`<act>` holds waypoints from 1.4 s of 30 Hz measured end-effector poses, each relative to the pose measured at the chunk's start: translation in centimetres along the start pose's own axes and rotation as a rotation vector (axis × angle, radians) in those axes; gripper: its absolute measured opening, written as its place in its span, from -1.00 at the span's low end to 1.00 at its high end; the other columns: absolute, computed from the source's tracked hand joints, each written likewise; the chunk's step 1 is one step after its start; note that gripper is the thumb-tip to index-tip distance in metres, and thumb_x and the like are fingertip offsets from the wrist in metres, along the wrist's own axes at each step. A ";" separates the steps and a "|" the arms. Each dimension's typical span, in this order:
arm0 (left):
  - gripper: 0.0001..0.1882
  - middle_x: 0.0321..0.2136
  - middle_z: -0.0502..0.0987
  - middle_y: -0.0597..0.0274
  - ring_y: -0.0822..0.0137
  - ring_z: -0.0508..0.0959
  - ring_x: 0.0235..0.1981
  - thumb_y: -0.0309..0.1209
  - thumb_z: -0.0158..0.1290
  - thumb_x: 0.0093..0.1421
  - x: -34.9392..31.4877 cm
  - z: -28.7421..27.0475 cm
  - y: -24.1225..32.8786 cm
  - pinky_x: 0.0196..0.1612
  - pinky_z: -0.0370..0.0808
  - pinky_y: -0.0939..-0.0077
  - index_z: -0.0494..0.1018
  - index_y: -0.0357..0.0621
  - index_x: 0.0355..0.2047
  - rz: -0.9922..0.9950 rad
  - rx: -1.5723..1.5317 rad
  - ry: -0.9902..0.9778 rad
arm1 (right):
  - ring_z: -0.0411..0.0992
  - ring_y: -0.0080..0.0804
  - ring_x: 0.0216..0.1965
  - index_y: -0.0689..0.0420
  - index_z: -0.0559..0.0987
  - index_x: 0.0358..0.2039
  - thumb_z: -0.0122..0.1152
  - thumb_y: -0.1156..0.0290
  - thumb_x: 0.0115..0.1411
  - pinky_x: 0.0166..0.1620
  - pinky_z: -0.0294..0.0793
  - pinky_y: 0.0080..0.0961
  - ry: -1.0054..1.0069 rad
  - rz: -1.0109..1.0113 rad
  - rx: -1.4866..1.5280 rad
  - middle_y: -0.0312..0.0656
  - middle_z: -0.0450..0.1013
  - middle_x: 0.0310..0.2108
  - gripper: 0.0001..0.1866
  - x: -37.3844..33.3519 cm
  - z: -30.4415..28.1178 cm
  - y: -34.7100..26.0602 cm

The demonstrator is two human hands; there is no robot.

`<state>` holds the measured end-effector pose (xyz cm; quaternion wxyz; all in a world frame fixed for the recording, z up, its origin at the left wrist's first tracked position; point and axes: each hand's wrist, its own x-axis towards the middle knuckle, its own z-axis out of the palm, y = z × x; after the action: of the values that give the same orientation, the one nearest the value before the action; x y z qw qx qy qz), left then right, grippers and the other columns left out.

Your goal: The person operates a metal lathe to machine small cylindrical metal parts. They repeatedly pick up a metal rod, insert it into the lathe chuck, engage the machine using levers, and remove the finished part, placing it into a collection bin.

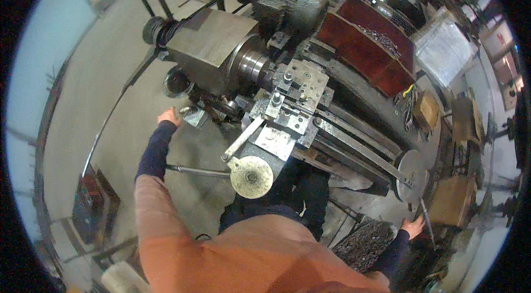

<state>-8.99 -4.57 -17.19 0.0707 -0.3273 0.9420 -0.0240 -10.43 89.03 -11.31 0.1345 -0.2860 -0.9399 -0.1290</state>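
At the left, my left hand (170,117) is closed beside a small bright metal part (192,116) at the front of a bench lathe; what its fingers hold is too small to make out. Far to the right, my right hand (413,228) has its fingers curled at a thin metal lever (426,213), which slants down from a round disc (412,174) at the end of the machine. Between my arms are the lathe's chuck (253,66), the bolted tool block (298,91) and a pale round handwheel (251,177) with a bar handle (243,139).
A dark red tray (359,44) holding small metal pieces sits behind the lathe, near the motor (290,5). Metal chips fill a container (368,243) by my right arm. Cardboard boxes (453,202) stand right; a long rod (113,110) slopes down at left.
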 end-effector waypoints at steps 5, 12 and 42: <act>-0.63 -0.36 0.47 0.01 0.07 0.46 -0.27 -0.22 -0.01 -0.10 3.1 3.5 4.8 -0.18 0.36 0.21 0.39 -0.17 -0.30 -0.048 -0.145 -0.134 | 0.19 -0.03 -0.01 0.11 0.41 -0.16 0.18 0.29 -0.31 0.00 0.19 -0.30 -0.056 -0.006 0.223 0.10 0.25 -0.08 -0.43 -5.9 -1.8 -2.3; -0.62 -0.30 0.44 -0.03 0.06 0.44 -0.23 -0.23 -0.02 -0.10 6.4 13.5 0.6 -0.18 0.38 0.30 0.37 -0.18 -0.28 0.037 -0.268 -0.179 | 0.30 -0.14 -0.16 0.17 0.46 -0.23 0.16 0.47 -0.34 -0.09 0.26 -0.37 -0.137 -0.058 0.532 0.00 0.33 -0.19 -0.50 -3.1 -7.4 -5.6; -0.55 -0.59 0.45 0.00 -0.02 0.46 -0.50 0.03 -0.04 -0.07 -18.8 -13.4 -6.4 -0.41 0.37 0.14 0.35 -0.17 -0.52 -0.350 -0.156 0.332 | 0.38 -0.14 -0.44 0.17 0.55 -0.65 0.10 0.33 -0.40 -0.32 0.36 -0.37 -0.071 -1.466 0.687 -0.07 0.43 -0.60 -0.76 -8.6 -32.1 -55.4</act>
<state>7.51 2.03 -1.17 -0.1156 -0.4813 0.8687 -0.0163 -29.46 29.98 6.54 0.0663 0.4560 -0.8793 0.1204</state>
